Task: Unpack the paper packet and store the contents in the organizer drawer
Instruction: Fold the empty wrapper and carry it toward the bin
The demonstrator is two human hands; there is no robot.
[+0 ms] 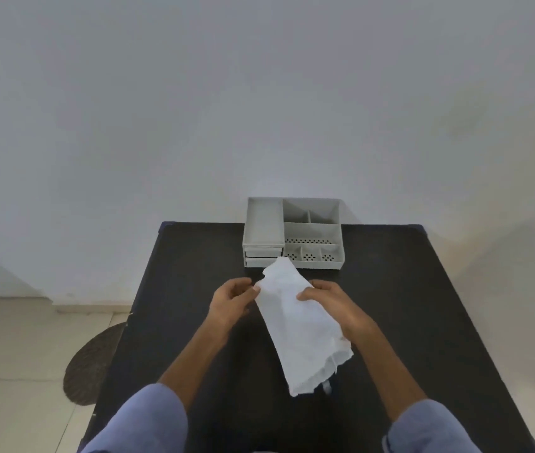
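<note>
A crumpled white paper packet (299,325) hangs above the middle of the black table (168,289), long and tilted, its torn open end toward me. My right hand (328,302) grips its right side near the top. My left hand (232,297) pinches its upper left edge with thumb and fingers. A small pale item shows just under the torn end. The grey plastic organizer (294,233) stands at the table's far edge, with open compartments on top and two closed drawers (263,257) at its lower left. The packet's top corner overlaps the organizer's front in view.
A white wall rises behind the table. To the left is a tiled floor with a dark round woven mat (91,364) beside the table's left edge. My blue sleeves are at the bottom of the view.
</note>
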